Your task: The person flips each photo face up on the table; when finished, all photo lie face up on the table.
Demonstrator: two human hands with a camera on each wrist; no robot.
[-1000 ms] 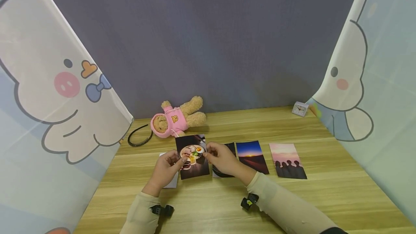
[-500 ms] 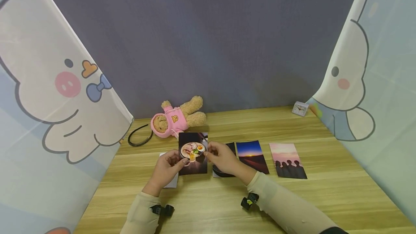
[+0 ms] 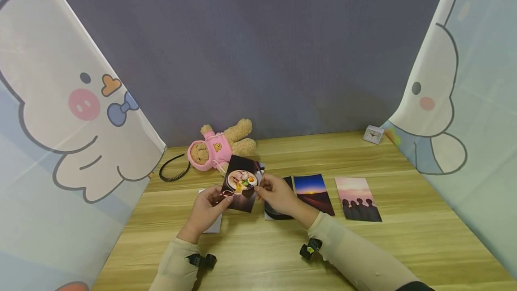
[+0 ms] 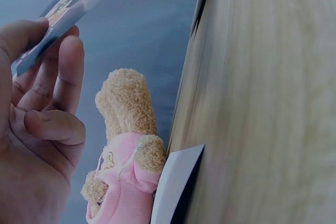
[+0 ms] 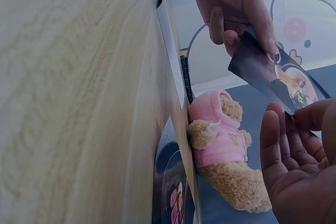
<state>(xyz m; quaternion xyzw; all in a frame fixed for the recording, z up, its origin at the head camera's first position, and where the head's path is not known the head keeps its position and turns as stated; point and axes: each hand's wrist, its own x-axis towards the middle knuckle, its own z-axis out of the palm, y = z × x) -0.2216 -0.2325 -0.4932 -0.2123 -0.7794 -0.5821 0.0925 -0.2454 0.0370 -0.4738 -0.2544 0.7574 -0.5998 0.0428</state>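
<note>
In the head view, my left hand [image 3: 205, 211] pinches the left edge of a photo [image 3: 238, 201] of a bowl of food with a halved egg. My right hand [image 3: 282, 199] grips the opposite edge between thumb and fingers. The photo is raised above the table and tilted; a pale strip shows at its upper right corner. Both wrist views show thumbs on the picture side of the photo [image 5: 257, 72]. Beneath my left hand lies a white card [image 3: 214, 225], partly covered. A dark photo [image 3: 276, 215] is partly hidden behind my right hand.
A sunset photo [image 3: 313, 194] and a photo of silhouetted heads [image 3: 359, 201] lie to the right on the wooden table [image 3: 258, 255]. Behind are a teddy bear [image 3: 220, 147] in a pink hoodie, a black toothed headband [image 3: 175, 178] and a small white clock [image 3: 373, 134].
The held photo has turned clockwise, through upright to a rightward lean, and risen slightly. Both hands keep their grip nearly in place. The things on the table have not moved.
</note>
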